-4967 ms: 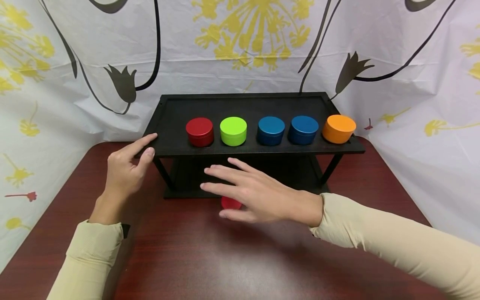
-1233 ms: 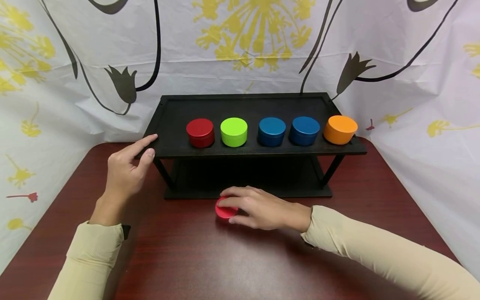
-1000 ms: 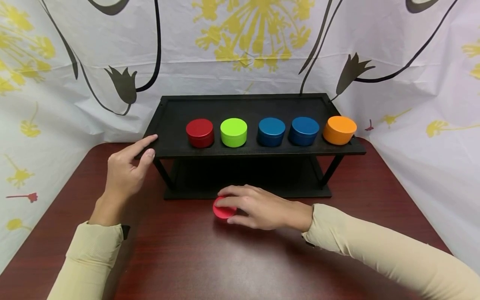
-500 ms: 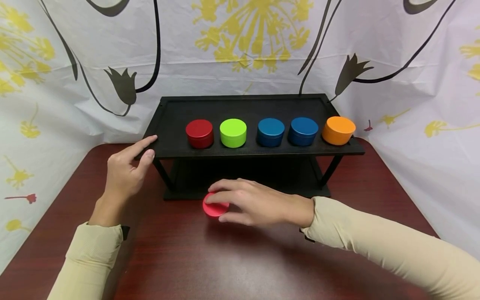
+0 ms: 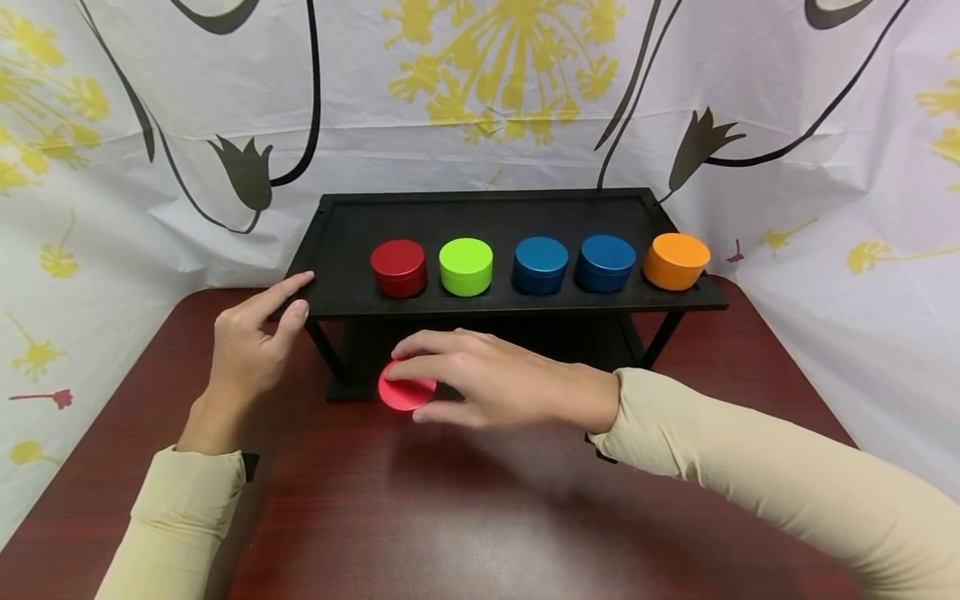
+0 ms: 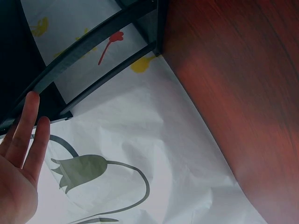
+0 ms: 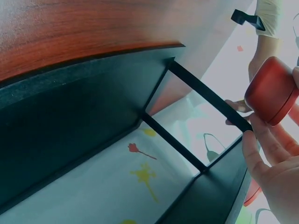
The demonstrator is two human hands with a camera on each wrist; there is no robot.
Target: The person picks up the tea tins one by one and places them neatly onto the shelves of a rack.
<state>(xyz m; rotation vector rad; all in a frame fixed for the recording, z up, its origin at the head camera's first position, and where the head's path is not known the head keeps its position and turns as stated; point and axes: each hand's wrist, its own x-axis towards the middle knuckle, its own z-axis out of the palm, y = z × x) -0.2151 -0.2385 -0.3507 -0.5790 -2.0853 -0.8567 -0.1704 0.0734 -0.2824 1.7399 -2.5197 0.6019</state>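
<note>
My right hand (image 5: 498,379) holds a bright red round tin (image 5: 406,397) by its sides, with fingers curled around it. It hangs in front of the lower left part of the black two-tier shelf (image 5: 480,208). In the right wrist view the red tin (image 7: 270,91) is tilted and raised to the level of the shelf post (image 7: 210,95). My left hand (image 5: 251,337) rests at the shelf's left front corner, its forefinger on the top edge. In the left wrist view the fingers of that hand (image 6: 23,163) look straight against the black frame.
On the upper tier, along the front, stand a dark red tin (image 5: 399,268), a lime green tin (image 5: 467,267), a blue tin (image 5: 540,265), a darker blue tin (image 5: 605,263) and an orange tin (image 5: 677,262). A patterned white cloth (image 5: 480,150) surrounds the reddish-brown table (image 5: 420,517).
Earlier, my right hand was spread open above the red tin on the table. It then took hold of the tin, moved it left and lifted it. My left hand stayed put.
</note>
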